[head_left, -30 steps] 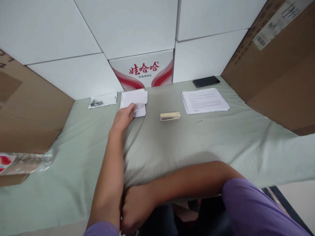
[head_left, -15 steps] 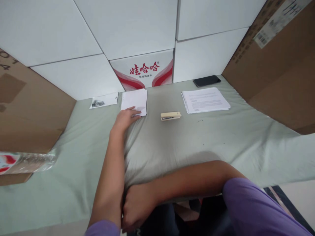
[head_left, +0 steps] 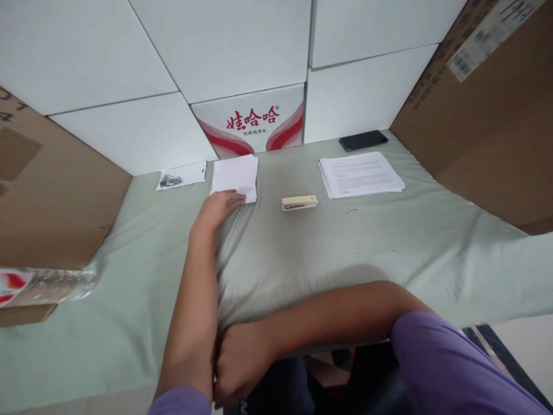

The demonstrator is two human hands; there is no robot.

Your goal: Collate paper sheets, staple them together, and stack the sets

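My left hand (head_left: 219,207) reaches far across the pale green cloth table (head_left: 302,253) and its fingertips rest on the near edge of a small stack of white paper slips (head_left: 235,174), which lies flat. A beige stapler (head_left: 299,203) lies just right of that stack, apart from the hand. My right hand (head_left: 239,363) rests at the table's near edge, curled against my left forearm and holding nothing.
A stack of printed sheets (head_left: 360,174) and a black phone (head_left: 362,140) lie at the back right. A small plastic bag (head_left: 179,176) lies at the back left. White boxes (head_left: 242,52) and brown cardboard (head_left: 484,109) wall the table. A plastic bottle (head_left: 43,285) lies at left.
The top slip, lifted by my left hand a second ago, now lies flat on the stack. The hand has drawn back slightly to the stack's near edge.
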